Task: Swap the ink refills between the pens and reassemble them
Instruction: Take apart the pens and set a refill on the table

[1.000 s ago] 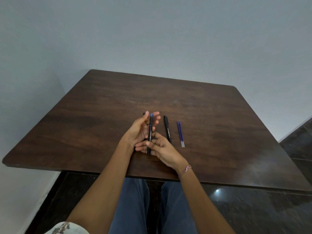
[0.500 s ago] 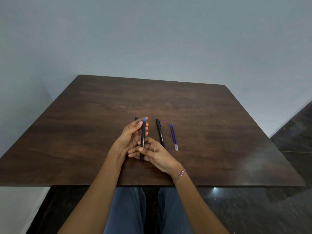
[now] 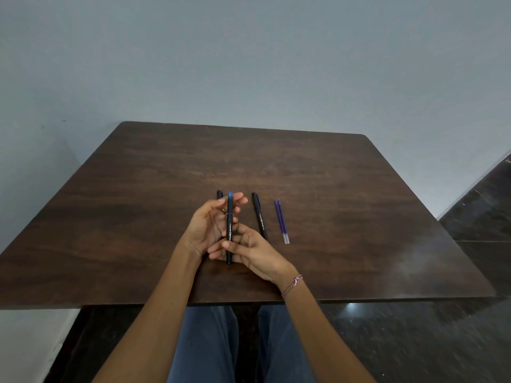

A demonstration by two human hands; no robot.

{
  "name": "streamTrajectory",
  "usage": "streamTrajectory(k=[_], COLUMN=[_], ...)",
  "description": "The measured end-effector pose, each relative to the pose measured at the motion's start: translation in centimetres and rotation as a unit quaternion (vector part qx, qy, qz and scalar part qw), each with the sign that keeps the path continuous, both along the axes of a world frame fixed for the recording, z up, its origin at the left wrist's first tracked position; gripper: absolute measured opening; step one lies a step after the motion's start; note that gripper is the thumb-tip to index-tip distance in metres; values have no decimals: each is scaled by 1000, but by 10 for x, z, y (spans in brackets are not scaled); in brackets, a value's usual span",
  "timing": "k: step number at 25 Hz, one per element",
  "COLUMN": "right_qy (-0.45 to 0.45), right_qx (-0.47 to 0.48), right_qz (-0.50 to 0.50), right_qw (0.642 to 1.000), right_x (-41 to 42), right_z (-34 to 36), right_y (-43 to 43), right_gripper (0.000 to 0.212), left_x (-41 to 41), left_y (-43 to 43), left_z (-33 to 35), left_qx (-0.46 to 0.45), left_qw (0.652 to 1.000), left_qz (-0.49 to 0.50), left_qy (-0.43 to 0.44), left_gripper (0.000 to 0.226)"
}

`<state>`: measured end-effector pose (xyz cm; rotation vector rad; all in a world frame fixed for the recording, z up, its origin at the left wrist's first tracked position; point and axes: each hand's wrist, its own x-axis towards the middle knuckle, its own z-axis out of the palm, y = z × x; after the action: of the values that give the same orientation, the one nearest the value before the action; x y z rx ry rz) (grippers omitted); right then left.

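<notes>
Both hands are on one pen [image 3: 229, 228], held just above the near middle of the desk [image 3: 132, 222] with its blue end pointing away from the person. The left hand [image 3: 206, 229] cradles the upper half with its fingers loosely wrapped behind the barrel, and the right hand [image 3: 255, 254] pinches the lower half between thumb and fingers.

A second pen [image 3: 260, 217] lies on the desk just to the right. Beyond it, two blue refills [image 3: 282, 222] lie side by side, touching. The tip of another black piece [image 3: 219, 194] shows behind the left hand; I cannot tell what it is.

The step looks like working the held pen's barrel, either opening it or closing it up. Which of the two is not clear.

The next move probably calls for a firm, opposed grip from both hands, twisting or pulling along the pen's length. Any loose part should stay over the desk so it cannot roll off.
</notes>
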<state>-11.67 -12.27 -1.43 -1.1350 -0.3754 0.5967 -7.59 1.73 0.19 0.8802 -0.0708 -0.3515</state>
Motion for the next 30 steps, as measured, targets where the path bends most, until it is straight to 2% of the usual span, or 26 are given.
streamTrajectory(k=[6,9,10,13,17,20,21,24,27,30], right_qy=[4,6,5,-2,-1,5,7,8,10,8], right_qx=[4,8,7,1,-4,-1,0,-2,-3,-4], right_qz=[4,3,3,5,6,2,2,5,6,4], right_qw=[1000,1000,1000,1000,1000,1000,1000,1000,1000,1000], right_x=[0,0,0,0,0,0,0,-1,-1,-2], right_z=[-1,-1,-1,0,1,1,1,2,4,5], right_y=[0,-1,-1,-1,-1,0,0,-1,-1,-1], right_gripper=[24,21,21,24,27,31,32,31,30,26], left_x=[1,5,5,3,0,0,0,3,4,2], left_y=[1,1,1,1,2,1,1,1,2,2], left_z=[-3,-7,-7,-4,-3,-2,-2,-6,-8,-5], left_qx=[33,28,25,14,4,18,16,28,33,3], left_qw=[999,999,999,999,1000,999,999,999,998,999], left_qz=[7,-8,-6,0,0,1,-3,-15,-10,-8], left_qy=[-22,-43,-44,-34,-19,-28,-32,-43,-48,-33], left_gripper=[15,41,44,29,34,20,22,48,46,32])
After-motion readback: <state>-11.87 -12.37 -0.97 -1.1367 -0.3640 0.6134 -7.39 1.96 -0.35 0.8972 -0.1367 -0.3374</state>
